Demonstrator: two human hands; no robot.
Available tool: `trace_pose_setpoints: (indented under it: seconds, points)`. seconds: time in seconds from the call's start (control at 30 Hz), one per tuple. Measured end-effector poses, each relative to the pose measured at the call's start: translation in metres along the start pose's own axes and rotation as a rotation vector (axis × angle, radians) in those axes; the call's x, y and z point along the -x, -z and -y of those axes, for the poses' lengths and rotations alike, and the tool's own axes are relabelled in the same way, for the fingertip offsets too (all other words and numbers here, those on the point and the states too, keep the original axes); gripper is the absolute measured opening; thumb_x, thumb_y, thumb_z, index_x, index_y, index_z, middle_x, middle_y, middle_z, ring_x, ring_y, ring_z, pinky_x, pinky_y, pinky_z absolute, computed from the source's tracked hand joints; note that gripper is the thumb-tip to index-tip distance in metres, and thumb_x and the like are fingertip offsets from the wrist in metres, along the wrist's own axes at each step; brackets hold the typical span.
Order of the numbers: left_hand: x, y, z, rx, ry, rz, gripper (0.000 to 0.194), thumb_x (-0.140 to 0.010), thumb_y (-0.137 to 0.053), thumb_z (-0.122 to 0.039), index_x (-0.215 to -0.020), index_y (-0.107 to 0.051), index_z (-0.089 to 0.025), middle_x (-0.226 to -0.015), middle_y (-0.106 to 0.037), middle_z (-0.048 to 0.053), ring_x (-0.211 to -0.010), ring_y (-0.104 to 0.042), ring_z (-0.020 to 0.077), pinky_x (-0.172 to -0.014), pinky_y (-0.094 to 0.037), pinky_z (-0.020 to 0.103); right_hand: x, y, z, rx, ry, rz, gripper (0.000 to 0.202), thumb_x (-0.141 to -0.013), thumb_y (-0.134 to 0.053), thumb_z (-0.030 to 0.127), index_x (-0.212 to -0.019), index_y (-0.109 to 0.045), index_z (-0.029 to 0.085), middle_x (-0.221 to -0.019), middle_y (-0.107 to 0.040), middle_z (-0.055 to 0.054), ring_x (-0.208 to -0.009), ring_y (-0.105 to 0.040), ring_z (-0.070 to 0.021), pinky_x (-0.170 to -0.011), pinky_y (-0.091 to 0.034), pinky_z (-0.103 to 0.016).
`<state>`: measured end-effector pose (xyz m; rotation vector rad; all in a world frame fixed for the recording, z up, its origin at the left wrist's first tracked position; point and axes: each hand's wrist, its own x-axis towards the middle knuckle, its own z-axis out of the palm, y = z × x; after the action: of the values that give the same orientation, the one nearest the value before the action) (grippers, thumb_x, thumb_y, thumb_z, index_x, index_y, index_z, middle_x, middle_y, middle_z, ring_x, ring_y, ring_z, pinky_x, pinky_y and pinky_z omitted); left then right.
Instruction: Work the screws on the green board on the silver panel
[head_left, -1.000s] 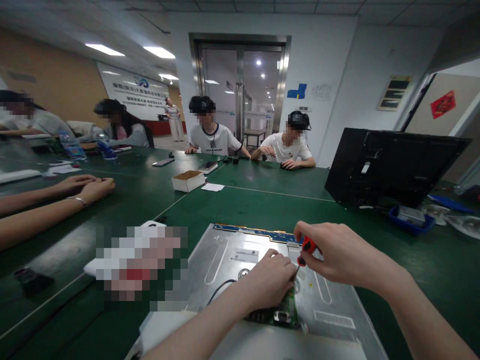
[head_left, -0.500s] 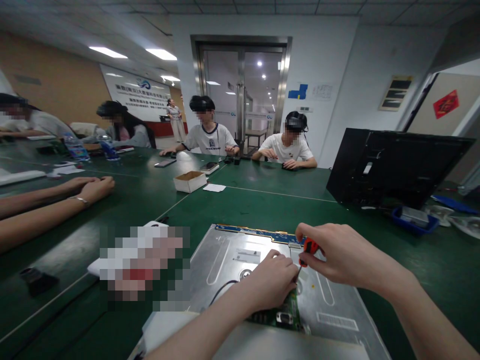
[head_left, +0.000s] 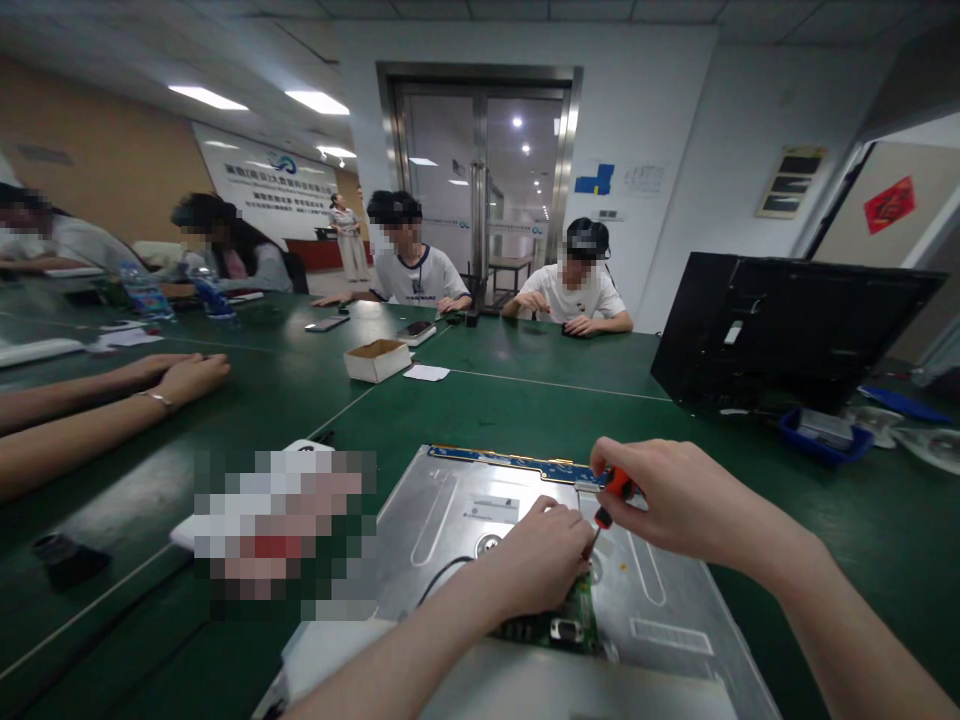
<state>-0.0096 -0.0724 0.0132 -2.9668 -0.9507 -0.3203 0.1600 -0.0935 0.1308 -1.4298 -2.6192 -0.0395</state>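
Note:
A silver metal panel lies flat on the green table, with a blue circuit strip along its far edge. On its near part sits a green circuit board. My right hand grips a red and black screwdriver, tilted, its shaft pointing down toward the board's far edge. My left hand is closed beside the screwdriver's tip, over the board; what its fingers hold, if anything, is hidden. A black cable runs out from under my left wrist.
A black monitor and a blue tray stand at the right. On the green table are a white open box and a blurred-out item. A person's forearms rest at the left; others sit across.
My right hand has risen slightly on the screwdriver, and more of its black lower part shows. My left hand stays in nearly the same place. The whole view has shifted a little.

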Motion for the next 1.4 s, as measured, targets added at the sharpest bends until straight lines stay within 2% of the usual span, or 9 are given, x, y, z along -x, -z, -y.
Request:
trace_pose_setpoints:
  seconds: [0.2,0.63,0.83,0.93,1.07,1.4]
  points:
    - [0.0001,-0.0012,0.0003,-0.012,-0.006,0.001,0.011,-0.087,-0.066,-0.023,-0.089,-0.06,-0.014,-0.093,-0.068,0.006,-0.088,-0.063,0.0233,-0.086,-0.043,0.037,0.0,-0.0018,-0.0029,-0.017,0.006,-0.006,0.01,-0.083,-0.056,0.023,-0.093,-0.055,0.024,-0.076,-0.068,0.001,-0.065,-0.061,-0.0173,-0.054,-0.03,-0.025]
    - [0.0002,0.0023,0.0003,0.026,-0.003,0.02,0.004,-0.088,-0.06,-0.019,-0.086,-0.058,-0.015,-0.091,-0.068,0.006,-0.087,-0.063,0.0238,-0.084,-0.043,0.038,0.0036,0.001,0.0019,-0.053,0.054,-0.003,0.016,-0.08,-0.058,0.016,-0.093,-0.054,0.023,-0.076,-0.066,0.002,-0.064,-0.058,-0.0145,-0.054,-0.029,-0.026]
    - [-0.0002,-0.0013,0.0031,0.026,-0.024,0.022,0.008,-0.088,-0.063,-0.021,-0.088,-0.058,-0.015,-0.093,-0.068,0.007,-0.089,-0.063,0.0239,-0.086,-0.042,0.038,-0.0002,-0.0014,0.0014,0.04,0.001,-0.005,0.008,-0.088,-0.057,0.031,-0.092,-0.057,0.024,-0.075,-0.069,-0.001,-0.066,-0.063,-0.0192,-0.052,-0.026,-0.026]
    - [-0.0009,-0.0051,0.004,0.013,-0.025,0.018,0.007,-0.09,-0.062,-0.021,-0.088,-0.058,-0.015,-0.091,-0.067,0.006,-0.087,-0.062,0.0236,-0.086,-0.042,0.038,-0.0009,-0.0016,0.0006,0.04,0.007,0.007,0.006,-0.087,-0.056,0.026,-0.092,-0.057,0.024,-0.075,-0.069,0.0,-0.066,-0.063,-0.0187,-0.052,-0.027,-0.026]
    - [-0.0015,-0.0075,0.0039,0.0,-0.014,0.017,0.007,-0.09,-0.062,-0.021,-0.09,-0.058,-0.015,-0.092,-0.068,0.006,-0.088,-0.062,0.0234,-0.088,-0.041,0.038,0.001,0.0015,0.0007,-0.004,0.029,0.006,0.015,-0.082,-0.06,0.02,-0.095,-0.055,0.023,-0.076,-0.067,0.001,-0.066,-0.061,-0.0167,-0.054,-0.029,-0.025]
    - [-0.0013,-0.004,0.0034,0.04,-0.001,0.009,0.007,-0.088,-0.065,-0.019,-0.087,-0.06,-0.014,-0.09,-0.068,0.005,-0.086,-0.062,0.0226,-0.085,-0.041,0.037,0.0023,0.0041,0.002,-0.013,0.026,0.014,0.013,-0.082,-0.059,0.021,-0.094,-0.055,0.023,-0.075,-0.067,0.001,-0.066,-0.06,-0.0163,-0.054,-0.028,-0.025]
